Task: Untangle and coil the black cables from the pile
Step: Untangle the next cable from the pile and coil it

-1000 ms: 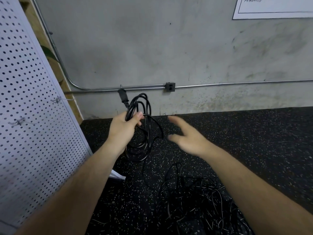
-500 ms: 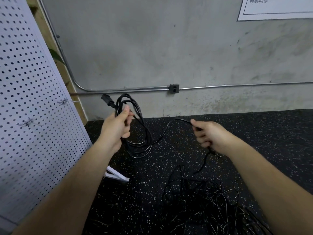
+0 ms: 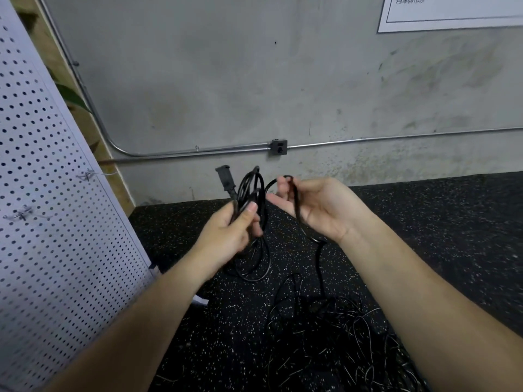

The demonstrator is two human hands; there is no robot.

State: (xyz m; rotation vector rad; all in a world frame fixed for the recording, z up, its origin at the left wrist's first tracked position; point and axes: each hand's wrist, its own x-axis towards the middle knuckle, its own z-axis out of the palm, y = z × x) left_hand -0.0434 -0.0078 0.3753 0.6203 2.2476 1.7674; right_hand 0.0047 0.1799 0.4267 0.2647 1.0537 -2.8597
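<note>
Black cables [image 3: 325, 335], white-speckled black floor [image 3: 452, 222], grey wall [image 3: 226, 80].

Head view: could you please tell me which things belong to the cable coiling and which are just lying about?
Job: coil in left hand, loose strand in right hand, tangled pile on floor.
Lying about: pegboard, outlet box, conduit, poster.

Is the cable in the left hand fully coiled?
Not yet. The left hand grips several loops, but one strand runs through the right hand down to the pile.
</note>
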